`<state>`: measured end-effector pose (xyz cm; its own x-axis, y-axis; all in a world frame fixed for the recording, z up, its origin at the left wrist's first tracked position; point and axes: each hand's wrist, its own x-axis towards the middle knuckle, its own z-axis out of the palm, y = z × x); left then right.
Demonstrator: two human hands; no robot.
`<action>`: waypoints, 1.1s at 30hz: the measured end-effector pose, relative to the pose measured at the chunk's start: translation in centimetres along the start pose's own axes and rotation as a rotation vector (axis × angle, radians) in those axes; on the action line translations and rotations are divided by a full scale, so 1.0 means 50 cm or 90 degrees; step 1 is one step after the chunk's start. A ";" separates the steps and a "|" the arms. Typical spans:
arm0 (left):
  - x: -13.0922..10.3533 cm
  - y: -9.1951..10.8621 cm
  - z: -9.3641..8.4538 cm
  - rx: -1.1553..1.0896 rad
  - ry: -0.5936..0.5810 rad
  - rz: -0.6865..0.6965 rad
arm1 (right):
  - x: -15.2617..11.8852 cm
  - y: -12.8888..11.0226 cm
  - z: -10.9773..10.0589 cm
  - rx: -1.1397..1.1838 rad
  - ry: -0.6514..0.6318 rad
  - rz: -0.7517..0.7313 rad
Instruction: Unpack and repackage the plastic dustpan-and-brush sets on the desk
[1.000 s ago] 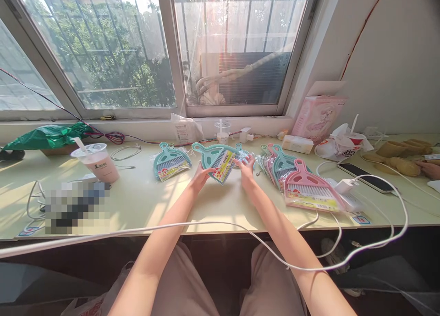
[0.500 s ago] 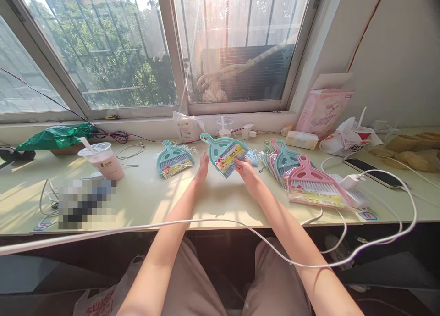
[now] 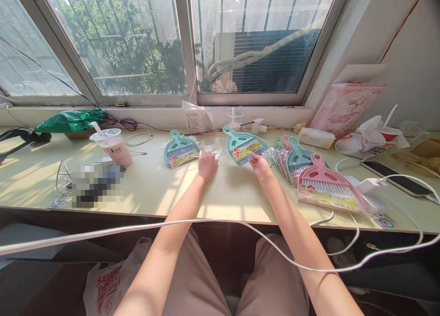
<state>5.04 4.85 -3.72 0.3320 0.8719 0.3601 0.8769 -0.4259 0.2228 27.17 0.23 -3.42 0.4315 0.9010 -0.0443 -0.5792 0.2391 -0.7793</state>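
My right hand point(image 3: 260, 163) pinches the lower right edge of a teal dustpan-and-brush set point(image 3: 243, 145) with a yellow label. My left hand point(image 3: 207, 165) is down by the table, its fingers curled at a crumpled clear plastic bag point(image 3: 216, 149). Just left of that hand lies another teal dustpan-and-brush set point(image 3: 181, 152). Right of my right hand, several wrapped sets overlap in a row, with a teal set point(image 3: 298, 152) behind a pink dustpan-and-brush set point(image 3: 321, 183) in front.
A milk tea cup point(image 3: 115, 148) stands at left near a green plastic bag point(image 3: 72, 121). At right are a phone point(image 3: 395, 178), a charger point(image 3: 370, 184) and a pink box point(image 3: 347, 107). A white cable point(image 3: 220, 220) hangs across my forearms, before the table's front edge.
The view has shifted, so things sit differently in it. My left hand has left the side of the held dustpan set and lowered leftward onto the clear plastic. My right hand keeps its hold.
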 end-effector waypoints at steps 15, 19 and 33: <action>0.003 0.002 -0.010 -0.356 0.003 0.055 | 0.002 -0.012 -0.018 -0.032 0.034 0.029; -0.004 0.022 -0.019 -0.355 0.058 0.024 | 0.007 -0.015 -0.023 -0.019 0.045 0.028; 0.006 -0.035 -0.059 -0.223 0.190 0.072 | 0.027 -0.010 -0.033 -0.047 0.006 -0.007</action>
<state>2.58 5.11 -1.32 0.2591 0.7296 0.6329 0.6545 -0.6145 0.4405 29.19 0.74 -4.13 0.4449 0.8947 -0.0410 -0.5220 0.2218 -0.8236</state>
